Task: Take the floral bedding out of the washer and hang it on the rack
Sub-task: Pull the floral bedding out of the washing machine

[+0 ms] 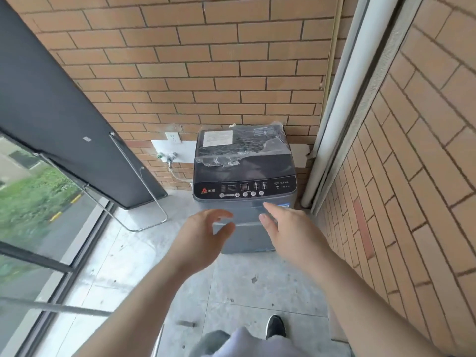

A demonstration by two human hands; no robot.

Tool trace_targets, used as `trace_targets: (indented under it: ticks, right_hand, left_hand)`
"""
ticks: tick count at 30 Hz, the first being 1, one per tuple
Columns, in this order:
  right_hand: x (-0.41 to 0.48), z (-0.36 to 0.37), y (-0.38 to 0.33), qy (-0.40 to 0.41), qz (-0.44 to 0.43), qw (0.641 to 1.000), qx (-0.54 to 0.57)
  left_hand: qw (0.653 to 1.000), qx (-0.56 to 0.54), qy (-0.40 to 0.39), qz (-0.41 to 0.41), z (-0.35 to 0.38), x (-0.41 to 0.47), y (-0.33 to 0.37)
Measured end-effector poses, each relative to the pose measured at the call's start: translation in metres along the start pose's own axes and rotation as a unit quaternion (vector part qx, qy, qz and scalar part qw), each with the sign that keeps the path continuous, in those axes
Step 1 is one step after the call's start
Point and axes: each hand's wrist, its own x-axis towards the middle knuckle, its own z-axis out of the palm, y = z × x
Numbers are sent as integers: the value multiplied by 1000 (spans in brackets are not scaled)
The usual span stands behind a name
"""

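Note:
A grey top-loading washer stands against the brick wall ahead, its dark lid down and partly covered with clear plastic film. No floral bedding shows. A metal drying rack leans at the left beside the dark panel. My left hand and my right hand are both stretched out in front of the washer's front face, apart from it, fingers relaxed and holding nothing.
A tap with a hose and a wall socket sit left of the washer. A white drainpipe runs down the right corner. Brick walls close the back and right; a glass window lines the left. Concrete floor lies between me and the washer.

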Motion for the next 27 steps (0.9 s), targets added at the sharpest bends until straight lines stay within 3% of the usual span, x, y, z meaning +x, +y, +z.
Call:
trace_targets:
  ticks: [9,18,27]
  right_hand:
    - [155,4,9,-49,4,998,-26]
    - [281,26,5,-85,73,991,-70]
    - [344,57,33,-159,103,976,-106]
  left_hand:
    - [999,16,-22,-35,-14,145,-29]
    - [986,94,-132,-36,-22,304,-80]
    - [966,134,-213,-53,9,367,-111]
